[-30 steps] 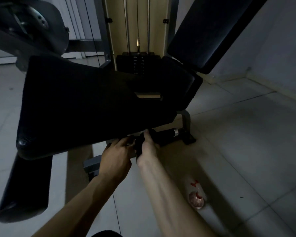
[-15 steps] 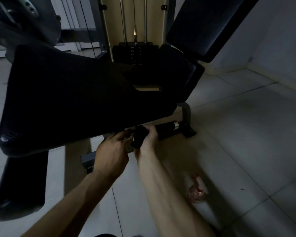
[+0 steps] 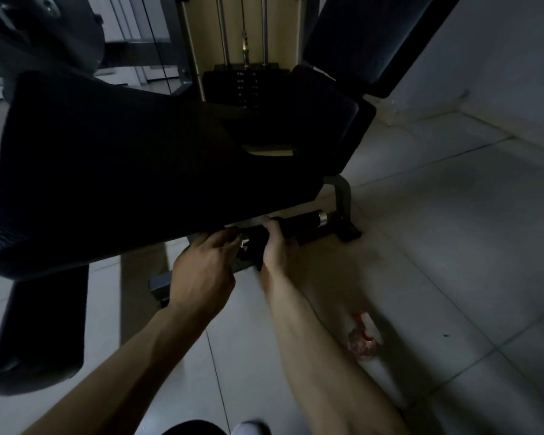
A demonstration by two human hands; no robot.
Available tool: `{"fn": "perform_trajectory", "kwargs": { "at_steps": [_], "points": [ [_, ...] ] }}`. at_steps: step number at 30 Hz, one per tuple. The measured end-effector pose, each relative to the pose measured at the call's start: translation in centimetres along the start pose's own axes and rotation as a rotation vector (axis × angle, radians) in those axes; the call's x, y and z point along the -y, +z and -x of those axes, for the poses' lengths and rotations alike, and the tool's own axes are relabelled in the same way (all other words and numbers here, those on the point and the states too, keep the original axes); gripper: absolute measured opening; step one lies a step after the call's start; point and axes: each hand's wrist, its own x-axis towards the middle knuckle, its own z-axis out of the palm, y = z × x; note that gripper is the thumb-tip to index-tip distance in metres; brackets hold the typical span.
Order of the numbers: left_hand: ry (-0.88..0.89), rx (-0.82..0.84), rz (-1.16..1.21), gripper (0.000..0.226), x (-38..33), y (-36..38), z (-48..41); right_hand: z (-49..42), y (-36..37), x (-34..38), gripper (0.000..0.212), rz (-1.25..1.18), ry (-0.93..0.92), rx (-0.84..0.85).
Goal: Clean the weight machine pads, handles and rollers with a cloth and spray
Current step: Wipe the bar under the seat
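Two hands close together under one matte black seat pad (image 3: pixel 132 171) — right hand (image 3: pixel 278 251) wraps a dark cloth (image 3: pixel 254 248) round the smooth cylindrical handle (image 3: pixel 299 222); left hand (image 3: pixel 204 273) — hold unclear. One clear bottle (image 3: pixel 363 339) lies on the floor tiles (image 3: pixel 453 246)

Large pale grey square floor tiles (image 3: pixel 453 215) with thin dark grout lines lie in dim light. A plain grey painted wall (image 3: pixel 500 58) rises at the right, edged below by a pale skirting strip (image 3: pixel 415 116).

You're looking at a black pad (image 3: pixel 123 171), a black handle (image 3: pixel 299 222) with a silver cap, grey tiled floor (image 3: pixel 453 230), and a bottle (image 3: pixel 363 339) (clear, red markings).
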Motion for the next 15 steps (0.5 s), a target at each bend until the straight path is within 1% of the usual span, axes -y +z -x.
{"fn": "perform_trajectory", "kwargs": {
  "at_steps": [1, 2, 3, 4, 5, 6, 7, 8, 10, 11, 12, 13, 14, 15],
  "points": [
    [-0.003, 0.007, -0.001, 0.057, 0.2, 0.0, 0.1, -0.3, -0.6, -0.7, 0.099, 0.031, 0.012, -0.027],
    [-0.015, 0.015, 0.006, 0.057, 0.0, 0.0, 0.2, 0.1, -1.6, -0.8, 0.120, 0.045, 0.009, -0.070],
    [-0.029, 0.017, 0.013, 0.058, -0.2, 0.0, 0.3, 1.2, -1.8, 0.0, 0.124, 0.047, 0.003, -0.118],
    [-0.042, 0.019, 0.016, 0.058, -0.5, 0.1, 0.3, 3.1, -1.4, 1.7, 0.113, 0.005, -0.023, -0.158],
    [-0.051, 0.019, 0.012, 0.059, -0.7, 0.3, 0.4, 4.4, -1.3, 2.7, 0.092, -0.027, -0.041, -0.216],
    [-0.052, 0.022, 0.004, 0.061, -0.9, 0.4, 0.5, 4.1, -1.4, 3.0, 0.072, -0.117, -0.055, -0.269],
    [-0.042, 0.026, -0.008, 0.064, -1.0, 0.6, 0.5, 3.7, -1.1, 3.8, 0.061, -0.204, -0.013, -0.322],
    [-0.023, 0.030, -0.017, 0.066, -1.1, 0.8, 0.6, 3.4, -0.5, 4.7, 0.057, -0.293, 0.021, -0.309],
    [0.012, 0.029, -0.009, 0.067, -1.2, 1.1, 0.5, 1.0, 1.1, 4.7, 0.077, -0.313, 0.036, -0.276],
    [0.017, 0.018, -0.001, 0.066, -1.3, 1.1, 0.2, -2.3, 0.7, 3.0, 0.089, -0.276, 0.051, -0.284],
    [0.019, 0.006, 0.007, 0.063, -1.4, 1.1, -0.2, -5.9, 0.0, 1.1, 0.097, -0.251, 0.079, -0.278],
    [0.024, -0.007, 0.009, 0.059, -1.6, 1.1, -0.5, -7.1, -0.1, 0.5, 0.097, -0.253, 0.102, -0.274],
    [0.037, -0.015, 0.013, 0.055, -1.7, 1.1, -0.9, -6.9, -0.2, 0.7, 0.090, -0.263, 0.097, -0.244],
    [0.049, -0.021, 0.019, 0.052, -1.8, 1.3, -1.1, -5.1, -0.1, 1.8, 0.078, -0.246, 0.084, -0.218]
  ]
}}
